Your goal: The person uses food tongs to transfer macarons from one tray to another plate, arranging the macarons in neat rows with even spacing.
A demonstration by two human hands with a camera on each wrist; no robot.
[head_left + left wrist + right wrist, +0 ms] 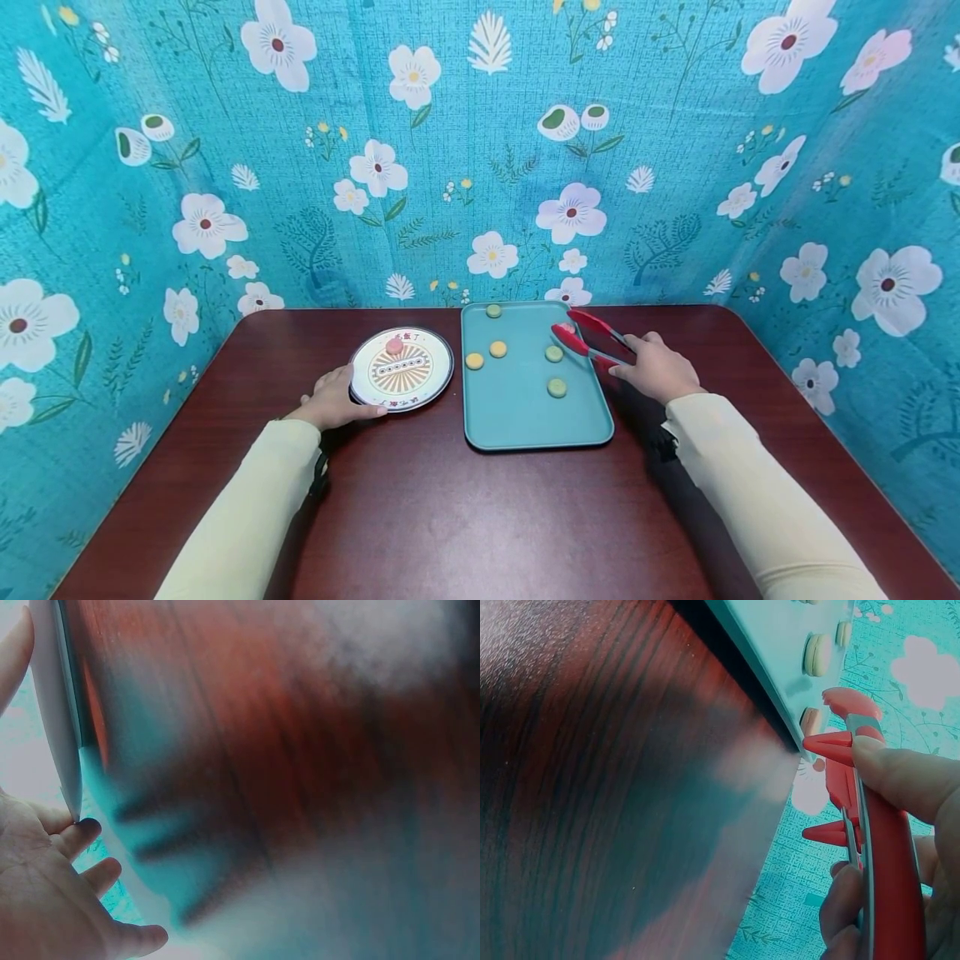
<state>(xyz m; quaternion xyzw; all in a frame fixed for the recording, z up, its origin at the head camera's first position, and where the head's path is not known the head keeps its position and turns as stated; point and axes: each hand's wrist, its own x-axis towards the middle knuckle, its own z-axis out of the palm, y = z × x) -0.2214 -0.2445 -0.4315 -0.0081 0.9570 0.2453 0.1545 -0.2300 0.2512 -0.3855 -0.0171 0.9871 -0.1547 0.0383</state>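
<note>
I have red, metal-edged tongs (pixel 575 342) spread over the teal tray (pixel 517 417) at its far right, a pink macaron (pixel 567 328) between their tips. Only the right wrist view shows their pointed red tabs (pixel 826 834). My right hand (pixel 663 368) has its fingers clamped on the tongs; my left hand (pixel 332 402), fingers apart, touches the plate (pixel 441 379).

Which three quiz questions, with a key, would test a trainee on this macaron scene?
1. Which hand holds the red tongs?
2. How many yellow macarons lie on the teal tray?
3. True or false: the pink macaron on the round plate is the only macaron there.

Key
1. The right hand.
2. Two.
3. True.
</note>
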